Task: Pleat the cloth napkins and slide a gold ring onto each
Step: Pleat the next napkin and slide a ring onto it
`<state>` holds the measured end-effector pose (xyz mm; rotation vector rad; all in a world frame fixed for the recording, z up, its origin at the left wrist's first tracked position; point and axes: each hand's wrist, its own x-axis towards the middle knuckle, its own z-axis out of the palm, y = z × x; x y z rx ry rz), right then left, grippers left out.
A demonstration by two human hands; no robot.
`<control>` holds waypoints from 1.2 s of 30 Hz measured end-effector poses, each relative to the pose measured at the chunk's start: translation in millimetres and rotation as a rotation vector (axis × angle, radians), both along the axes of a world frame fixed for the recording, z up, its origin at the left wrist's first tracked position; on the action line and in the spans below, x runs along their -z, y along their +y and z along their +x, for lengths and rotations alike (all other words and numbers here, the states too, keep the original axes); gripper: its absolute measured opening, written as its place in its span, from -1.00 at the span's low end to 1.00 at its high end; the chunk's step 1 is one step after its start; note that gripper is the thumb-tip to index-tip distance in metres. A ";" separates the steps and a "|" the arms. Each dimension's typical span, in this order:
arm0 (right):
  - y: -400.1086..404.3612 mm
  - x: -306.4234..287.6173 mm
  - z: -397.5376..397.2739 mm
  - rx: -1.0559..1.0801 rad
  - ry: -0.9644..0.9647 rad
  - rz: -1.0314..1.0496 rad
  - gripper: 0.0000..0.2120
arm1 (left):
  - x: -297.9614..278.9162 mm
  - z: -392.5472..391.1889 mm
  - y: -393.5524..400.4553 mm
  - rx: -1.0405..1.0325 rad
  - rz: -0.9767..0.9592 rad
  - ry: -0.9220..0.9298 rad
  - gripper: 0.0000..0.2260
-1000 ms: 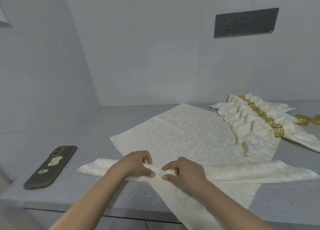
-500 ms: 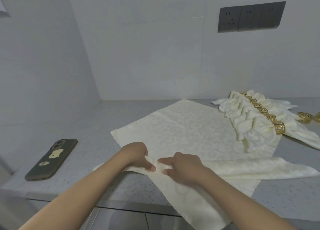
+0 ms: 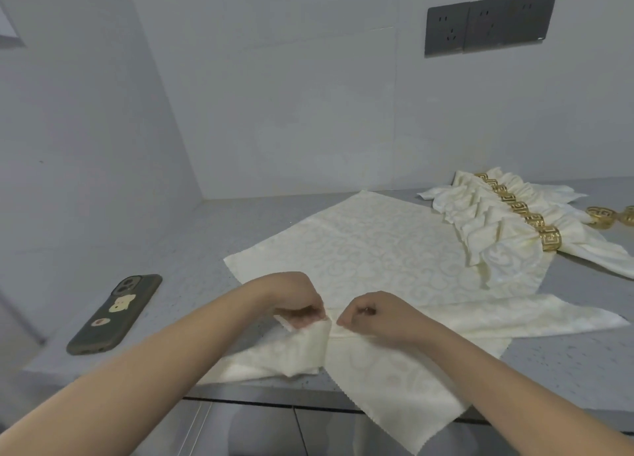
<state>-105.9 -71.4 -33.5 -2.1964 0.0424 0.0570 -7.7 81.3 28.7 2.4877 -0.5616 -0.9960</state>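
A pleated cream napkin strip (image 3: 507, 316) lies across the near part of the grey counter, on top of a flat cream napkin (image 3: 377, 249). My left hand (image 3: 295, 299) and my right hand (image 3: 377, 313) both pinch the strip at its middle, close together, and lift it a little. The strip's left end (image 3: 295, 352) is folded and hangs below my left hand. At the right rear lies a row of several pleated napkins (image 3: 494, 229), each in a gold ring (image 3: 550, 237). Two loose gold rings (image 3: 602, 217) sit beyond them at the right edge.
A dark phone (image 3: 116, 313) in a case lies on the counter (image 3: 192, 249) at the left. The flat napkin's corner hangs over the counter's front edge (image 3: 404, 418). White walls close the corner behind; a dark socket panel (image 3: 487, 21) is mounted high on the back wall.
My hands have come closer together and lifted the strip's middle. The strip's left end has been drawn in and folded under my left hand; before, it lay stretched out to the left.
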 end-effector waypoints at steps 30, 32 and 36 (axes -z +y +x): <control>-10.6 9.9 -7.2 0.087 -0.107 -0.062 -0.75 | 94.6 -19.7 29.4 0.478 -0.316 -0.608 -0.54; -14.8 12.0 -10.3 0.064 -0.139 -0.058 -0.80 | 96.6 -19.7 28.2 0.502 -0.255 -0.646 -0.51; -18.8 15.0 -16.1 0.004 -0.167 -0.037 -0.82 | 94.7 -18.3 25.7 0.540 -0.199 -0.659 -0.46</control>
